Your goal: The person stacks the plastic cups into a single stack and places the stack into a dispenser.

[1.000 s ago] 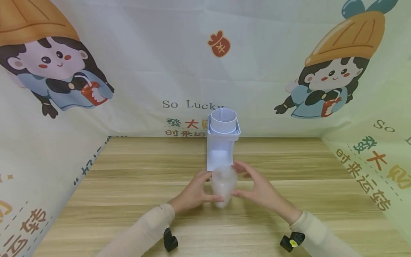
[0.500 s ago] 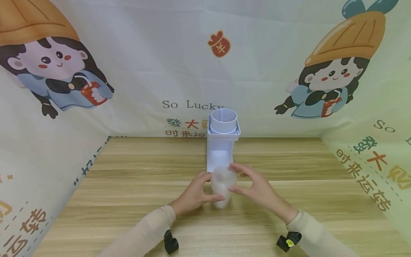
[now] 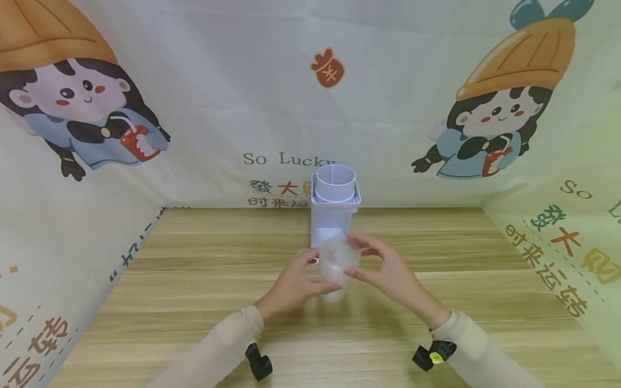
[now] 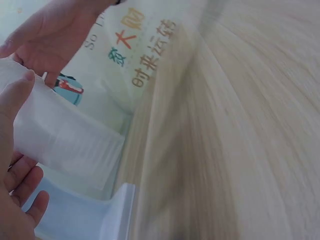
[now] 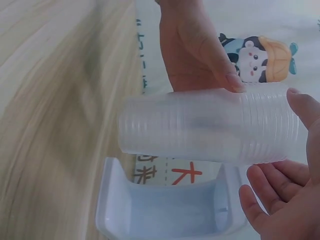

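A stack of clear plastic cups [image 3: 332, 265] is held upright between both hands, raised over the table, as the right wrist view [image 5: 185, 125] also shows. My left hand [image 3: 294, 278] grips it from the left, thumb across the near side and fingers behind. From the right, my right hand [image 3: 390, 270] pinches the upper part, with the thumb near the top rim. Just beyond the cups stands a white cup dispenser [image 3: 335, 218], with a round tube [image 3: 336, 183] at its top and an open hollow below. The stack overlaps the dispenser's lower front in the head view.
The wood-grain table [image 3: 204, 253] stretches out on both sides of the dispenser. A printed cloth [image 3: 233, 81] with cartoon figures and lettering forms walls at the back and sides. Black wrist cameras [image 3: 259, 362] are strapped to both sleeves.
The right hand has come inward onto the cups, its thumb now across them. Both hands have then lifted the stack a little, up toward the dispenser. The head view has shifted slightly.
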Tool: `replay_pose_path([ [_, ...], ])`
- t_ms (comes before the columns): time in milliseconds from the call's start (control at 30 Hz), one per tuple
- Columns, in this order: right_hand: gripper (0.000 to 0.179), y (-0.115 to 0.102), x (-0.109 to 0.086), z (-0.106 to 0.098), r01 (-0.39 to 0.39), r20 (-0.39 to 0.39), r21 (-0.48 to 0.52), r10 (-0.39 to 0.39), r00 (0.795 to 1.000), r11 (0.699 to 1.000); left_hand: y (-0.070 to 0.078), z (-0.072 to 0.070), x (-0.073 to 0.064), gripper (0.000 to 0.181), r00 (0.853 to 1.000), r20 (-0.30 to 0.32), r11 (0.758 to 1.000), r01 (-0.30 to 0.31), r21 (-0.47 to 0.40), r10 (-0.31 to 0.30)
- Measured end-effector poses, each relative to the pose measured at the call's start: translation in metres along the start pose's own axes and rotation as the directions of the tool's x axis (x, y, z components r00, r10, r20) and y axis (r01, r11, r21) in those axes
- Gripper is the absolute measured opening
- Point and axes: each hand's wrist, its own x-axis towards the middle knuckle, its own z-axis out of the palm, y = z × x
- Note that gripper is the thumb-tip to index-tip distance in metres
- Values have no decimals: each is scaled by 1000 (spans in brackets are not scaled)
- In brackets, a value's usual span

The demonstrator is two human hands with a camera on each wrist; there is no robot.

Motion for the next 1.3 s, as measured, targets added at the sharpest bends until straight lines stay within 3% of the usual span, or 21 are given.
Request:
replay_pose_path([
  [67, 62, -3, 1, -2, 8, -11, 25, -7, 1000, 1000, 5, -1, 0, 69, 999, -18, 998, 50, -34, -51],
  [200, 59, -7, 4, -5, 33, -37, 40, -32, 999, 999, 12, -4, 0, 70, 996, -44, 996, 69, -52, -72],
  [667, 57, -26, 17, -13, 69, -114, 38, -64, 991, 997, 30, -15, 11, 61, 993, -114, 999, 18, -48, -23],
  [1133, 58, -46, 39, -35, 59, -185, 42, -50, 982, 997, 52, -30, 36, 61, 983, -167, 992, -94, -84, 79],
  [1300, 58, -51, 46, -42, 69, -194, 50, -58, 979, 996, 59, -37, 44, 58, 982, -170, 993, -97, -68, 85],
])
